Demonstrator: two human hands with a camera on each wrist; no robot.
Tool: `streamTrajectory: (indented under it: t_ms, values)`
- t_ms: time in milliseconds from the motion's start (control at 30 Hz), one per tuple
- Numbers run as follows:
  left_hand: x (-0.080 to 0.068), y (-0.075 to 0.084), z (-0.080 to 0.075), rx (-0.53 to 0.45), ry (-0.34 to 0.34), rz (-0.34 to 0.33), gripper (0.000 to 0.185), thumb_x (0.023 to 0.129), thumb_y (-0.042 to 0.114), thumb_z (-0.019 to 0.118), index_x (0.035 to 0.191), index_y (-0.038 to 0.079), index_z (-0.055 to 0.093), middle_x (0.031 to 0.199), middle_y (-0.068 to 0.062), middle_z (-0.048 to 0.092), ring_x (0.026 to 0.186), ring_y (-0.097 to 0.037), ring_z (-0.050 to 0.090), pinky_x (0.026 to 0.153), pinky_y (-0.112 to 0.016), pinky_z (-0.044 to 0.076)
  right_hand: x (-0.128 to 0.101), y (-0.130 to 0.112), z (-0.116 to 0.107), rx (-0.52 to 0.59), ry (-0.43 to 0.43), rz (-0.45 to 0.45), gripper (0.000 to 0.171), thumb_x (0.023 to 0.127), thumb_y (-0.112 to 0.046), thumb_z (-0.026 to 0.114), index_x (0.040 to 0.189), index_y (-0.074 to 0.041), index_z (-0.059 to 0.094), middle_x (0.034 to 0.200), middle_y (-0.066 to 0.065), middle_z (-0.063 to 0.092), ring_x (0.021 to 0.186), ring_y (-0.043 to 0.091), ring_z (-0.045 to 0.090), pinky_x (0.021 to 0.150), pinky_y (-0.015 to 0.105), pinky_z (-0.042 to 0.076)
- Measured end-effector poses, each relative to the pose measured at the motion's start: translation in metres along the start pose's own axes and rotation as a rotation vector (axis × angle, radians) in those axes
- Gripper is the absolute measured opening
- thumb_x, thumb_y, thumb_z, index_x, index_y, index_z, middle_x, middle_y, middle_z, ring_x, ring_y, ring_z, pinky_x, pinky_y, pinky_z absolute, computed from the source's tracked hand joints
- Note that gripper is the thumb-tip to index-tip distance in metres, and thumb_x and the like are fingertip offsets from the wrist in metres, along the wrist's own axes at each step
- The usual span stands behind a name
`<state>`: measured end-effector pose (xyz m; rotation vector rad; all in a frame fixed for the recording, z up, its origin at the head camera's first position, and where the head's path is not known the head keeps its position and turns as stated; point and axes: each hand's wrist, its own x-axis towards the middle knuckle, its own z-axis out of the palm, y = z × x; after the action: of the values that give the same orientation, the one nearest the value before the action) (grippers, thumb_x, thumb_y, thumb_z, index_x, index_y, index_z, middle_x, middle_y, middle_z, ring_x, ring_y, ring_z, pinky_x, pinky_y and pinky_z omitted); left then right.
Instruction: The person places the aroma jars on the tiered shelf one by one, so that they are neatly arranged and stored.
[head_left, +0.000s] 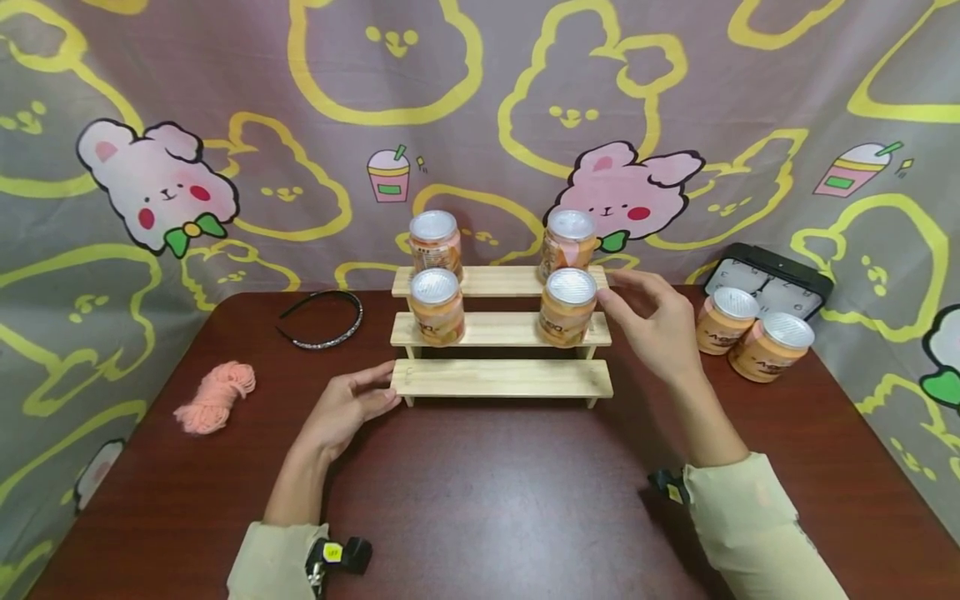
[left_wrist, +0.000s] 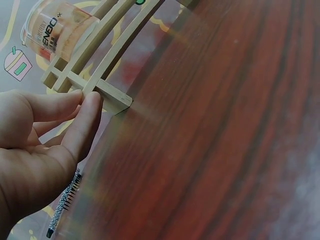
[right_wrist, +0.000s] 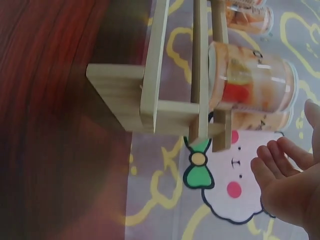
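Observation:
A three-tier wooden display stand [head_left: 501,379] stands on the dark red-brown table. My left hand [head_left: 341,414] pinches the left end of its lowest tier between thumb and finger, as the left wrist view also shows. On the middle tier are a left jar [head_left: 438,321] and a right jar [head_left: 567,321], orange-labelled with silver lids. Behind them, the top tier carries another left jar [head_left: 435,242] and right jar [head_left: 568,246]. Beside the middle tier's right jar is my right hand [head_left: 660,325]; the right wrist view shows its fingers [right_wrist: 277,157] loosely extended, apart from that jar [right_wrist: 255,77].
Two more such jars, a rear one [head_left: 723,321] and a front one [head_left: 771,346], stand at the right before a black-framed clock [head_left: 772,279]. A glittery headband [head_left: 330,340] and a pink yarn skein [head_left: 216,397] lie at the left. A patterned curtain [head_left: 465,100] hangs behind.

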<state>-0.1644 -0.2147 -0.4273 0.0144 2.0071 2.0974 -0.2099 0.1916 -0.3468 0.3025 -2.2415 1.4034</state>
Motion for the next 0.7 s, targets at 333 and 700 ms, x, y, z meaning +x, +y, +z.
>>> streamTrajectory:
  t_ms: [333, 700]
  values:
    - [0.000, -0.001, -0.001, -0.009, 0.005, -0.006, 0.052, 0.098, -0.015, 0.051, 0.148, -0.013, 0.039, 0.138, -0.031, 0.042, 0.103, -0.009, 0.064, 0.098, -0.027, 0.054, 0.000, 0.015, -0.023, -0.036, 0.034, 0.066, 0.038, 0.095, -0.012, 0.072, 0.126, 0.008, 0.065, 0.122, 0.019, 0.066, 0.112, 0.019, 0.064, 0.096, 0.017, 0.053]
    - [0.001, -0.002, 0.000, -0.020, 0.002, 0.000, 0.052, 0.097, -0.015, 0.051, 0.148, -0.013, 0.039, 0.136, -0.030, 0.043, 0.101, -0.009, 0.064, 0.098, -0.027, 0.054, 0.001, 0.028, -0.044, -0.077, 0.068, 0.118, 0.036, 0.096, -0.015, 0.071, 0.126, 0.005, 0.067, 0.119, 0.016, 0.067, 0.102, -0.006, 0.058, 0.091, 0.008, 0.050]
